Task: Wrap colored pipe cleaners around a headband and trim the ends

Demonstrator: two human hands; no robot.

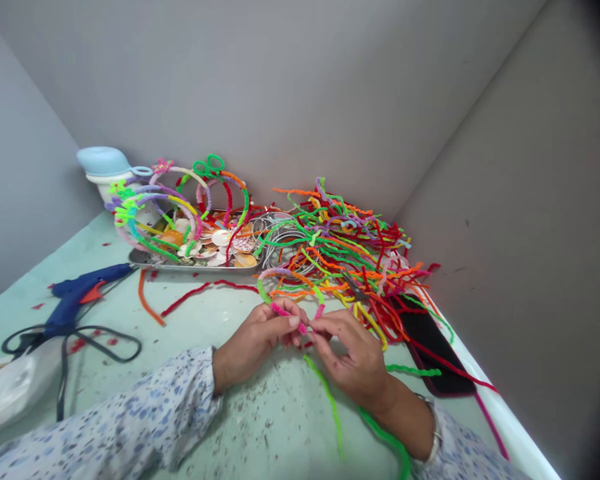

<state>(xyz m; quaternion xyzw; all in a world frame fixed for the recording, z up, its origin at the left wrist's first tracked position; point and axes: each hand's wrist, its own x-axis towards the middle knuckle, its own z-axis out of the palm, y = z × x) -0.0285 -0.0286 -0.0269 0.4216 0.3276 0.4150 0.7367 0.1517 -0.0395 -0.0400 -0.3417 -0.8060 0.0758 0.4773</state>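
Low over the front of the table, my left hand [263,339] is closed around one end of a headband [276,272] wrapped in lilac, green, orange and pink pipe cleaner. Close beside it, my right hand [353,353] pinches at the tip of the pink pipe cleaner [296,322] on that end. The headband's arch points away from me, and its other pink end rises just behind my right fingers. A bright green pipe cleaner [333,403] lies on the table below my hands. Fingers partly hide the wrapped end.
Finished headbands [190,200] stand on a metal tray [200,268] of shells, before a blue-lidded bottle [105,163]. Behind my hands spreads a pipe cleaner heap [340,247] with pliers [355,287]. A phone [437,353] lies right, a blue glue gun [80,293] left. Walls enclose the table.
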